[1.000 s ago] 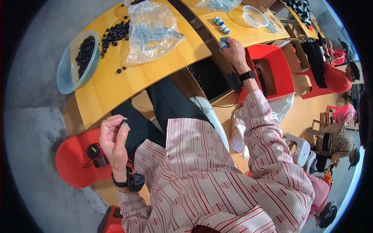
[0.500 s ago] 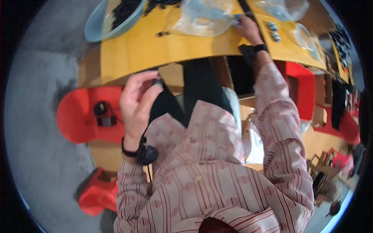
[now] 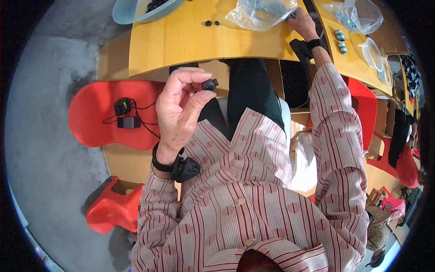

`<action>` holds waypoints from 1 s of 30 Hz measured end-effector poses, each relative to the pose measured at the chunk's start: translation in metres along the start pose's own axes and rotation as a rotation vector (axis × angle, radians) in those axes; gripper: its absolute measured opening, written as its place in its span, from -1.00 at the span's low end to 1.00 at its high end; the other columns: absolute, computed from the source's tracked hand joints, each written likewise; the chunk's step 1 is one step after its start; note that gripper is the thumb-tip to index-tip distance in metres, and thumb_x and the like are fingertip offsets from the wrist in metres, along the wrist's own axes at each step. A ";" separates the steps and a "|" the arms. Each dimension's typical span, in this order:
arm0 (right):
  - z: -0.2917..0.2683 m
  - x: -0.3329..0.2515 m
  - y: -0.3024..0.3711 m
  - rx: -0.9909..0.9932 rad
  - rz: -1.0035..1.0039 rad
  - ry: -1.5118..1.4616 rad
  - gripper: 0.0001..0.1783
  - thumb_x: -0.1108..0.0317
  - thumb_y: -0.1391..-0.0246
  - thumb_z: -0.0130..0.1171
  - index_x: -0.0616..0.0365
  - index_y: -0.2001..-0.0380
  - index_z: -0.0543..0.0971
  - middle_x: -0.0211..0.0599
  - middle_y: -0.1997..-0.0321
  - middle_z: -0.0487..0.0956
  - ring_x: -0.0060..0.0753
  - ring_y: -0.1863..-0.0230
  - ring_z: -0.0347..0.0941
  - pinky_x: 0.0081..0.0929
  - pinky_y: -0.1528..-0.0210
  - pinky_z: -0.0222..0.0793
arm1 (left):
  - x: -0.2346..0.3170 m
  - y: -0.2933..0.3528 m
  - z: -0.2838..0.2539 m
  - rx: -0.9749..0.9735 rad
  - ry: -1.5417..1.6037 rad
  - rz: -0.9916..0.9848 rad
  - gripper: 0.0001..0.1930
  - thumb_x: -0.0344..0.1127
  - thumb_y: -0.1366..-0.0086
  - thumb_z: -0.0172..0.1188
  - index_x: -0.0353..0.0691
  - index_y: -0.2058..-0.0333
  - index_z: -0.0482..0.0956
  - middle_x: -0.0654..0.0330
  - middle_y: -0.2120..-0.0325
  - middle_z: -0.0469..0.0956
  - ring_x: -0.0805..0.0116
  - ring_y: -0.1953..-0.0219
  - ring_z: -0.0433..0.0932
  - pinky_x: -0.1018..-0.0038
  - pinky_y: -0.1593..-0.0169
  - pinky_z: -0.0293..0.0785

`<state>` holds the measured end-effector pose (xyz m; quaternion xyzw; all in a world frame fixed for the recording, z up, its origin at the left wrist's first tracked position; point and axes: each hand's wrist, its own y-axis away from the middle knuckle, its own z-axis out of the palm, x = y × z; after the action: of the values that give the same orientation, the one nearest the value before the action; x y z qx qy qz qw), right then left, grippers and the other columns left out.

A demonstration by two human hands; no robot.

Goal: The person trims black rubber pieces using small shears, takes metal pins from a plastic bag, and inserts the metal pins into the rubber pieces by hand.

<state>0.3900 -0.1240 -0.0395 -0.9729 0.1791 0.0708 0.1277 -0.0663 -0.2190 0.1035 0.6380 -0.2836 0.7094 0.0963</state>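
Note:
My left hand is raised over my lap, thumb and fingers pinching a small black plastic part with a narrow stub at one end. My right hand reaches out to the far side of the yellow table, its fingers closed beside a clear plastic bag with bluish contents. A bit of blue shows at those fingertips, too small to make out. Two small black parts lie on the table left of the bag.
A blue basin of black pieces stands at the far left. Blue-and-white rolls, another clear bag and a clear bowl are at the right. A red chair holds black devices with cords.
My view has shifted, so the table sits higher in it. My left hand has turned and shows the black part more plainly. My right hand stays by the bag.

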 end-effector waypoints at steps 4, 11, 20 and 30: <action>-0.025 -0.031 0.016 -0.125 0.127 -0.013 -0.49 0.01 0.10 0.13 0.20 0.19 0.47 0.10 0.23 0.56 0.10 0.11 0.48 -0.09 0.11 0.39 | -0.001 0.008 -0.004 0.030 -0.028 -0.001 -0.77 -0.54 -0.17 0.20 -0.32 0.17 0.45 0.24 0.23 0.43 0.55 0.26 0.42 0.64 0.17 0.36; -0.039 -0.012 0.055 -0.105 0.082 0.017 -0.57 0.09 0.10 0.11 0.14 0.20 0.47 0.03 0.23 0.56 0.10 0.12 0.46 -0.07 0.12 0.37 | -0.002 0.006 0.001 0.007 0.155 -0.035 -0.77 -0.48 -0.23 0.17 -0.33 0.16 0.39 0.21 0.32 0.48 0.55 0.33 0.45 0.65 0.22 0.41; -0.081 0.004 0.103 -0.322 0.251 -0.555 -0.59 0.26 0.01 0.05 0.11 0.05 0.48 -0.29 0.29 0.55 -0.35 0.22 0.45 -0.34 0.21 0.35 | -0.003 0.010 -0.004 -0.017 0.181 -0.017 -0.74 -0.56 -0.18 0.20 -0.32 0.19 0.35 0.15 0.25 0.47 0.50 0.25 0.46 0.58 0.10 0.40; -0.147 -0.096 0.195 -0.412 0.391 -1.272 -0.62 0.35 -0.12 -0.09 0.17 -0.01 0.46 -0.42 0.14 0.49 -0.58 0.16 0.38 -0.59 0.13 0.37 | -0.007 0.013 -0.005 -0.036 0.189 -0.016 -0.70 -0.63 -0.12 0.21 -0.33 0.19 0.35 0.10 0.18 0.41 0.45 0.17 0.42 0.54 0.05 0.37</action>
<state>0.2430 -0.3085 0.0758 -0.6969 0.2245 0.6811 0.0054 -0.0762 -0.2256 0.0932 0.5685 -0.2808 0.7606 0.1399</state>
